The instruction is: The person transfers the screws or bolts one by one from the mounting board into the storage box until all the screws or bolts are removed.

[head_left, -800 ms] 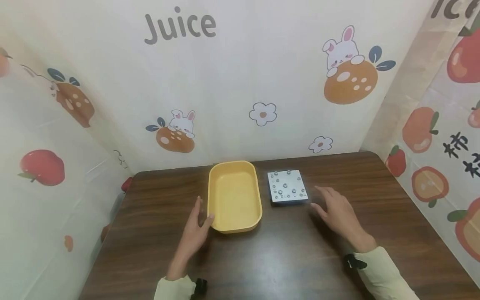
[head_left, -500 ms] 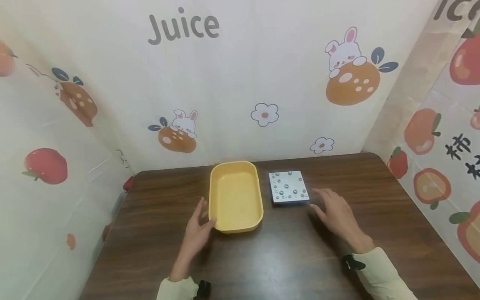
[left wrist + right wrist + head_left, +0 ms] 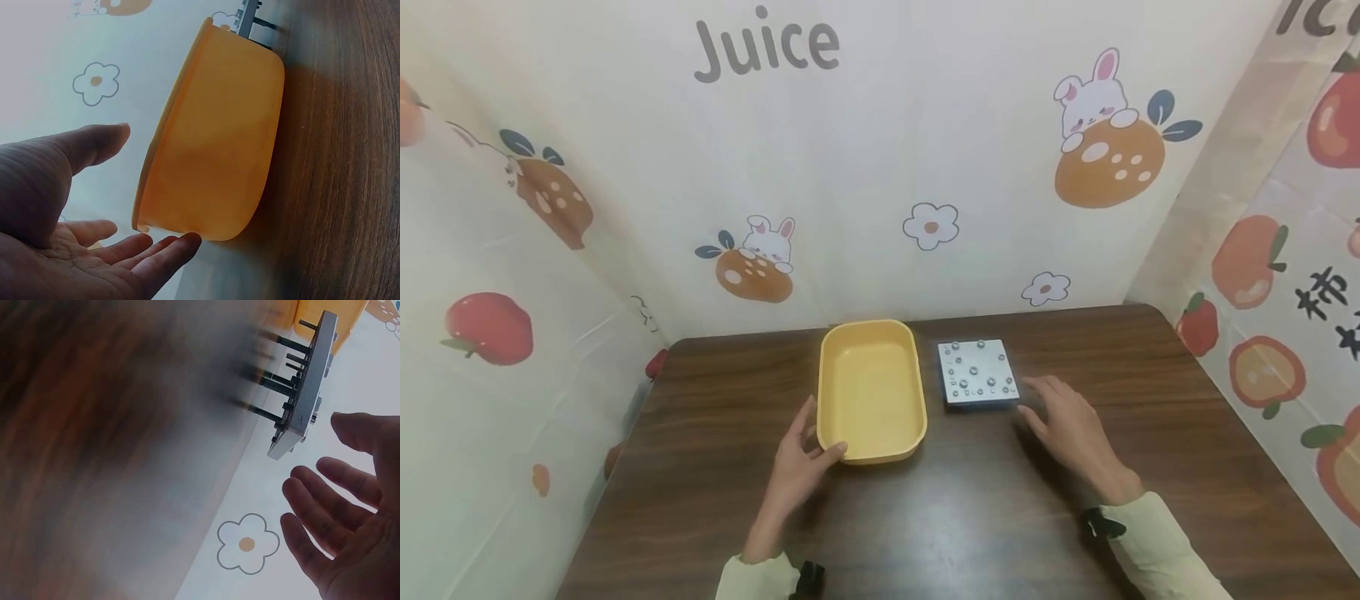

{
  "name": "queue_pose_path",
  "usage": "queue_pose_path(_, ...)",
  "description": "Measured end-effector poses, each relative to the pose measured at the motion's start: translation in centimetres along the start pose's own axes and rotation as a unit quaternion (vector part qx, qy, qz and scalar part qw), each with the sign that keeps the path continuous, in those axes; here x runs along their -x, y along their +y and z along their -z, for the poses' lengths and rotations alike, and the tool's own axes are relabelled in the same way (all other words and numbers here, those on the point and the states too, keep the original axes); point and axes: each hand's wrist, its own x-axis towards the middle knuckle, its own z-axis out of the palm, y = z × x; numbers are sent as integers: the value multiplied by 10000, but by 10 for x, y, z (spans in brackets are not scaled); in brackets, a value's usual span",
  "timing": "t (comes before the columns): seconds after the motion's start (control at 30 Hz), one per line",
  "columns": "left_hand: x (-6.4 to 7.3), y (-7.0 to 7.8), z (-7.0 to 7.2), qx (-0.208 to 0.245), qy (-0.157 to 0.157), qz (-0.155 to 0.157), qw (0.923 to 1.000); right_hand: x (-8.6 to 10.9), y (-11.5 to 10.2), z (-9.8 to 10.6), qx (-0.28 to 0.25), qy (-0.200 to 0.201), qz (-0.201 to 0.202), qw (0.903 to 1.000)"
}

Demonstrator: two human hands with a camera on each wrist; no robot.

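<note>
A yellow rectangular tub (image 3: 871, 458) stands on the table, with nothing visible inside. My left hand (image 3: 796, 467) is at its near left corner, thumb over the rim and fingers along the outer side. In the left wrist view, a gap shows between thumb and rim, and the fingertips (image 3: 187, 240) are right by the wall. To the tub's right stands a square silver plate (image 3: 976, 371) with several bolts set in it. Their threaded shanks (image 3: 275, 384) stick out underneath in the right wrist view. My right hand (image 3: 1071, 429) hovers at the plate's right side, fingers apart and holding nothing.
The dark wood-grain table (image 3: 955, 517) ends at a white printed curtain (image 3: 850, 167) behind the tub and plate. Similar curtains (image 3: 497, 433) hang along the left and right sides. Each wrist carries a black strap (image 3: 1103, 523).
My left hand has moved slightly right, its thumb now reaching farther over the tub's near rim. The right hand, tub and plate have barely shifted, along with a slight camera movement.
</note>
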Motion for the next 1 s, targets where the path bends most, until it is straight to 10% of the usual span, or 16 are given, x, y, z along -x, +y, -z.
queue_pose_path(1.0,0,-3,-4,-287,-4,46,9996,-23,-5,-3,-4,103,-183,9998)
